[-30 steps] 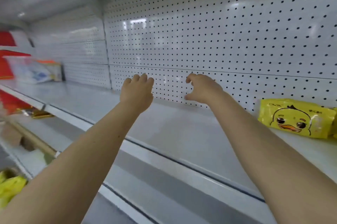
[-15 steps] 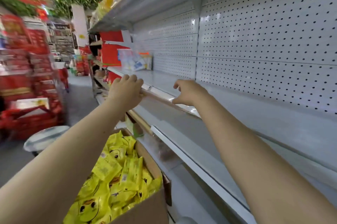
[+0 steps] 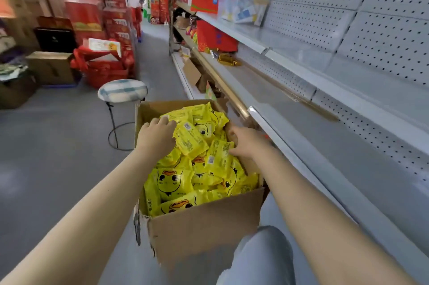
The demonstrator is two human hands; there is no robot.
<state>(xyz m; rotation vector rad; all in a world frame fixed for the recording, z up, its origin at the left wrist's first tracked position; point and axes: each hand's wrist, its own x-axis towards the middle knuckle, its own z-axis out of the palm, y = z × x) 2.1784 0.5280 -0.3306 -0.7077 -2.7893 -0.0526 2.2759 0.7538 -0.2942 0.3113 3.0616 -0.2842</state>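
Note:
An open cardboard box (image 3: 204, 222) stands on the floor in front of me, filled with several yellow duck-face packs (image 3: 174, 182). My left hand (image 3: 157, 136) reaches into the box's far left side, its fingers bent down onto the packs and its thumb beside a tilted pack (image 3: 191, 142). My right hand (image 3: 247, 144) is over the far right side, with the thumb touching a pack (image 3: 219, 154). Neither hand lifts a pack.
White perforated store shelves (image 3: 325, 136) run along the right, with a few items at their far end. A round stool (image 3: 122, 91) stands left of the box. Red cartons (image 3: 102, 17) are stacked across the grey aisle floor. My knee (image 3: 262, 257) is beside the box.
My view swung left and down from the shelf to the box. Both hands left the shelf edge and dropped into the box of yellow packs.

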